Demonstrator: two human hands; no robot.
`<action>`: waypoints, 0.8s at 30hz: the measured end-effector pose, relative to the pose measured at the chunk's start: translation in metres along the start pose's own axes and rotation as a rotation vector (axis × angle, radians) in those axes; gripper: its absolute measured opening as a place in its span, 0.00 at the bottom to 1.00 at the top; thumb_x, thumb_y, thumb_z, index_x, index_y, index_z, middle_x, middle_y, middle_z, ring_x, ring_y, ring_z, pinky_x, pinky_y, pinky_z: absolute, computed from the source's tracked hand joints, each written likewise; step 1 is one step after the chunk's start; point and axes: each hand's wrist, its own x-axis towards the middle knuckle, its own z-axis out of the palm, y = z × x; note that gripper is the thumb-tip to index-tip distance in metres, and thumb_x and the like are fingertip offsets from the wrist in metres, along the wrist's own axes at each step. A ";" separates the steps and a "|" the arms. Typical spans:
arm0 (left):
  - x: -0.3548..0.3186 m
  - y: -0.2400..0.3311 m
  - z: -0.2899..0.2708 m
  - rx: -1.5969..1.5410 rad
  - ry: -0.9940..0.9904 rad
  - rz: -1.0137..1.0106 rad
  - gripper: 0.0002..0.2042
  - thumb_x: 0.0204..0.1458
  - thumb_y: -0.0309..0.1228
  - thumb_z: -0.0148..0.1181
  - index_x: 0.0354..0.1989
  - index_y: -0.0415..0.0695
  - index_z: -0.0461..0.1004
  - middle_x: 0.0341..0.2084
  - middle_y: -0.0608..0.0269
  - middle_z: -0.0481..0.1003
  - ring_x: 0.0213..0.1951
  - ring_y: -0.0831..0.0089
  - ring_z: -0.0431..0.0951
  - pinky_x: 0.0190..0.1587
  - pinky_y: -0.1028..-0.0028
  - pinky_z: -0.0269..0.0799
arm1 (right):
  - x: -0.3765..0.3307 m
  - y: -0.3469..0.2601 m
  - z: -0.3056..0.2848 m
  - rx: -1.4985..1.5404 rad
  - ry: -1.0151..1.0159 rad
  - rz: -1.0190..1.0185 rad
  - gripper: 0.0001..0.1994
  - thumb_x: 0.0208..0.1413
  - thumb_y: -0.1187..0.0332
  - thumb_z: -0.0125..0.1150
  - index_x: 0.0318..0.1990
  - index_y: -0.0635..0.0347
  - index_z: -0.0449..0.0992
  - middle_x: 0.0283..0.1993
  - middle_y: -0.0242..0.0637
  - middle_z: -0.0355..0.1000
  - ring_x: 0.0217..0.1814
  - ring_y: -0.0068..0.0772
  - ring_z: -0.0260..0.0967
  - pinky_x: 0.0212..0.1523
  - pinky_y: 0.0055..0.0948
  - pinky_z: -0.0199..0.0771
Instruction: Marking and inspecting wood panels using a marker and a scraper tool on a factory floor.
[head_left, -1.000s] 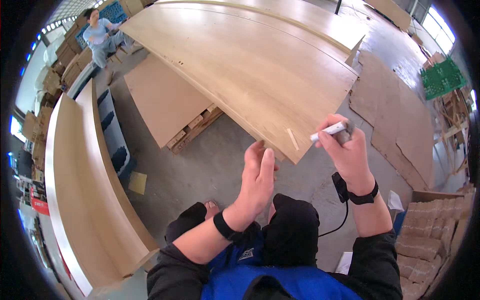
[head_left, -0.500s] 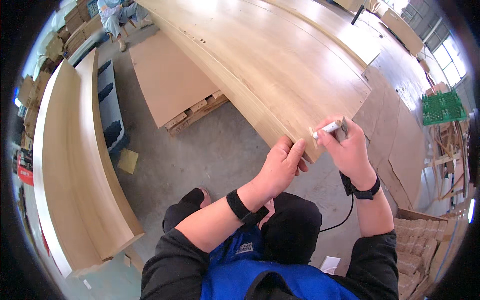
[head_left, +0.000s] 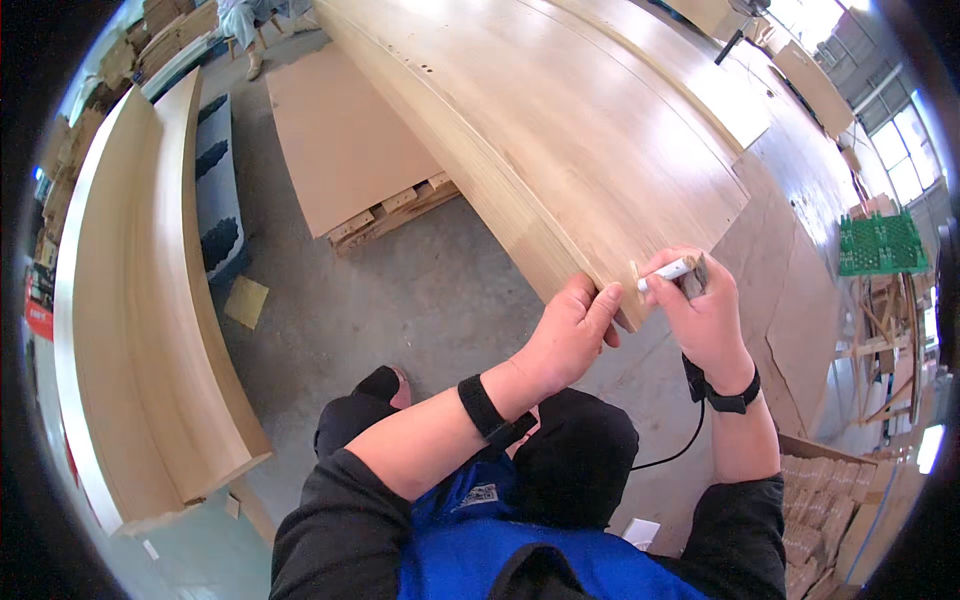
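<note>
Workshop floor, seen from above: a person bends over the near corner of a large pale wood panel (head_left: 560, 130), which slopes away toward the top of the frame. Left hand (head_left: 570, 335) is pressed against the panel's edge just below the corner, fingers curled onto it. Right hand (head_left: 700, 310) is closed around a small white pen-like tool (head_left: 668, 270), tip aimed at the same corner, with a darker object tucked behind it in the same grip.

The panel looks stiff, heavy and awkward for one person, prob. best steadied at the edge near the corner, as here; its corners and thin edge appear liable to chip. The tool looks light, a fingertip grip sufficing.

Hard to read: the tool's tip and what it touches, the dark object's kind, and where the black cord (head_left: 680, 445) below the right wrist ends. Panel's far end is cut off; its supports are hidden.
</note>
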 end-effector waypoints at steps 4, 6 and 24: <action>-0.002 0.001 0.000 0.040 -0.006 0.012 0.16 0.69 0.40 0.46 0.50 0.38 0.67 0.30 0.64 0.76 0.26 0.80 0.74 0.29 0.76 0.71 | 0.017 0.005 0.003 -0.031 -0.019 0.007 0.03 0.56 0.73 0.62 0.32 0.62 0.76 0.27 0.30 0.73 0.30 0.20 0.70 0.34 0.24 0.70; -0.003 0.004 0.000 0.048 -0.002 0.030 0.16 0.69 0.40 0.46 0.50 0.38 0.67 0.30 0.63 0.76 0.26 0.79 0.74 0.30 0.76 0.71 | 0.020 0.007 0.002 0.015 -0.013 -0.012 0.03 0.56 0.73 0.62 0.32 0.62 0.76 0.27 0.30 0.73 0.30 0.20 0.70 0.34 0.24 0.70; -0.003 0.008 -0.001 0.050 -0.013 0.028 0.16 0.69 0.39 0.46 0.49 0.36 0.67 0.29 0.62 0.76 0.27 0.78 0.73 0.32 0.76 0.73 | 0.017 0.008 -0.003 -0.084 -0.071 -0.055 0.04 0.57 0.73 0.62 0.33 0.63 0.75 0.26 0.28 0.72 0.28 0.17 0.67 0.31 0.23 0.68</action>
